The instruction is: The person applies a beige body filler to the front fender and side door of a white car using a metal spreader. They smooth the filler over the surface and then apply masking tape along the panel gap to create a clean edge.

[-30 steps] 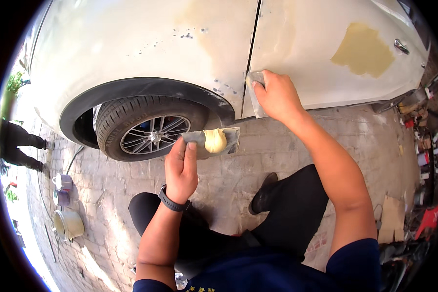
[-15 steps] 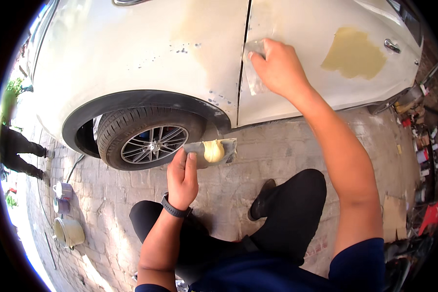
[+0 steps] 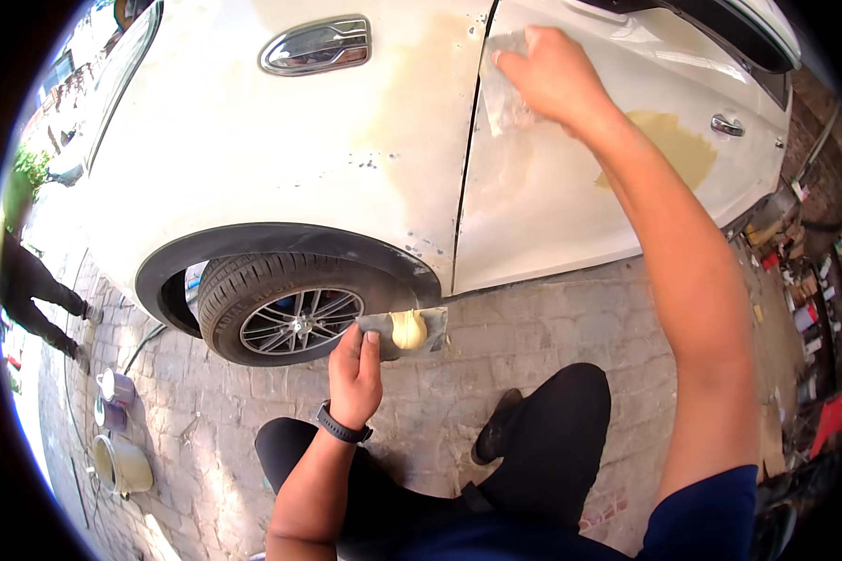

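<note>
My left hand (image 3: 354,379) grips one end of a flat grey putty plate (image 3: 436,327), held low in front of the front wheel (image 3: 299,318). A thick dollop of yellow putty (image 3: 408,331) sits on the plate. My right hand (image 3: 563,79) pinches a thin, translucent flexible spreader (image 3: 505,105). That spreader lies against the white car's door (image 3: 533,210), its left side along the dark gap beside the fender (image 3: 262,140). Further right on the door is a tan putty patch (image 3: 675,150), partly behind my forearm. The fender has dark speckled spots and smoothed tan areas.
A chrome trim piece (image 3: 316,45) is on the fender and a door handle (image 3: 727,125) at right. Several buckets (image 3: 126,466) stand on the brick paving at left, near a person's legs (image 3: 42,299). Cluttered items (image 3: 805,318) line the right edge.
The view has shifted up the car, bringing more fender and the mirror into sight. My right hand has moved up along the door's edge with the spreader. My left hand still holds the putty plate.
</note>
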Tool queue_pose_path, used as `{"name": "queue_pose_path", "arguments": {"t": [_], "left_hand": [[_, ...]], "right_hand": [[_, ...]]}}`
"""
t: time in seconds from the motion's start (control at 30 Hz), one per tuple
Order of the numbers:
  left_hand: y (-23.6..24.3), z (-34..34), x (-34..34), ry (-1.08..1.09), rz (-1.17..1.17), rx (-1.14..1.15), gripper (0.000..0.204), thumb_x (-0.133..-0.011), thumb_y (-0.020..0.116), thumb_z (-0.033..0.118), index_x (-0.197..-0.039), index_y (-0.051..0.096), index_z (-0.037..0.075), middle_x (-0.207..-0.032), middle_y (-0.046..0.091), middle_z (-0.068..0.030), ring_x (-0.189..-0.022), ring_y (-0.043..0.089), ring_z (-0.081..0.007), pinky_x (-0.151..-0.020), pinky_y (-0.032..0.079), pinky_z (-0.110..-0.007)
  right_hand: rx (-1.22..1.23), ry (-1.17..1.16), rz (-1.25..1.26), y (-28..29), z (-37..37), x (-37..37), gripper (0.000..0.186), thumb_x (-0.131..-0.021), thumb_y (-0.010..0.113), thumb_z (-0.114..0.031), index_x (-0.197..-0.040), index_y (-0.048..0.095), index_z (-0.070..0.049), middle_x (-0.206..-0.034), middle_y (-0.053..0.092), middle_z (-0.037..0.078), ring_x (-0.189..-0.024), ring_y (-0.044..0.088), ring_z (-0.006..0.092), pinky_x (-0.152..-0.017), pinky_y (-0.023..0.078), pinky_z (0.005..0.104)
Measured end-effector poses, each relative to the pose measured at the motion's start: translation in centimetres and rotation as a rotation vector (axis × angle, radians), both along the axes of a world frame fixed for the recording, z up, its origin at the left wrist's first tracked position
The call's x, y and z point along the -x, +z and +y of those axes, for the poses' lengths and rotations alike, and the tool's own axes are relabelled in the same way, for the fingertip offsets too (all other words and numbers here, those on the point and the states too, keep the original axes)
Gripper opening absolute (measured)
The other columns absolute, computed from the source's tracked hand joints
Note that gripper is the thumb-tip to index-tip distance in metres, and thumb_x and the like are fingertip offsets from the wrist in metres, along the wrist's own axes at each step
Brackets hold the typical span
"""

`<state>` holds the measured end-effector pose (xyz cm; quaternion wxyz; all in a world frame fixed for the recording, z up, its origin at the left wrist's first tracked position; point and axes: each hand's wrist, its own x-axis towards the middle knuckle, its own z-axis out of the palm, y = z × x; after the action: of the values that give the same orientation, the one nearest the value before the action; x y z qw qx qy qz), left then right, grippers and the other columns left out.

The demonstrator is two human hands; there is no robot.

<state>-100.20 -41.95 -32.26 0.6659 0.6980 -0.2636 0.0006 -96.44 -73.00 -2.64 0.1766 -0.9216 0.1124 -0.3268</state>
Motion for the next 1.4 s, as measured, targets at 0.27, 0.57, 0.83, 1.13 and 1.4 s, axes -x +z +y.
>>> {"name": "queue_pose_path", "arguments": {"t": [0.27, 0.57, 0.83, 1.13, 1.4], "left_hand": [[1.6, -0.2, 0.4, -0.073, 0.036, 0.032, 0.026, -0.111, 0.050, 0.015, -0.119, 0.066, -0.004, -0.093, 0.072, -0.0100, -0.082, 0.058, -0.0130, -0.078, 0.050, -0.031], [1.0, 0.1, 0.5, -0.085, 0.063, 0.023, 0.025, -0.111, 0.049, 0.014, -0.117, 0.065, -0.004, -0.089, 0.070, -0.0098, -0.079, 0.056, -0.0127, -0.075, 0.049, -0.030], [0.3, 0.0, 0.2, -0.090, 0.064, 0.030, 0.024, -0.110, 0.049, 0.013, -0.116, 0.065, -0.004, -0.092, 0.070, -0.0121, -0.081, 0.059, -0.0158, -0.076, 0.050, -0.032], [1.0, 0.1, 0.4, -0.114, 0.078, -0.060, 0.026, -0.114, 0.048, 0.016, -0.117, 0.065, -0.004, -0.102, 0.070, -0.0025, -0.093, 0.059, -0.0075, -0.085, 0.049, -0.025], [1.2, -0.5, 0.1, -0.098, 0.040, -0.014, 0.024, -0.111, 0.049, 0.014, -0.112, 0.065, -0.003, -0.090, 0.069, -0.0090, -0.081, 0.058, -0.0133, -0.076, 0.049, -0.030]], "right_hand": [[0.296, -0.012, -0.037, 0.3, -2.7, -0.1, 0.037, -0.097, 0.065, -0.029, -0.095, 0.058, 0.007, -0.071, 0.060, 0.018, -0.062, 0.057, 0.0303, -0.055, 0.046, 0.0479], [0.391, -0.105, 0.023, 4.0, -2.4, 0.5, 0.041, -0.099, 0.064, -0.030, -0.108, 0.063, 0.009, -0.074, 0.065, 0.022, -0.067, 0.065, 0.0319, -0.070, 0.054, 0.0459], [0.380, 0.076, -0.024, 3.7, -3.0, 0.6, 0.037, -0.098, 0.067, -0.029, -0.092, 0.055, 0.005, -0.070, 0.059, 0.015, -0.061, 0.055, 0.0242, -0.064, 0.048, 0.0416], [0.176, 0.039, -0.012, 5.0, -1.9, 1.7, 0.040, -0.099, 0.066, -0.028, -0.081, 0.045, 0.001, -0.067, 0.049, 0.010, -0.061, 0.044, 0.0209, -0.061, 0.042, 0.0433], [0.256, 0.033, 0.108, 3.3, -3.3, 1.3, 0.042, -0.098, 0.068, -0.032, -0.086, 0.051, 0.003, -0.069, 0.054, 0.012, -0.065, 0.049, 0.0204, -0.065, 0.045, 0.0428]]}}
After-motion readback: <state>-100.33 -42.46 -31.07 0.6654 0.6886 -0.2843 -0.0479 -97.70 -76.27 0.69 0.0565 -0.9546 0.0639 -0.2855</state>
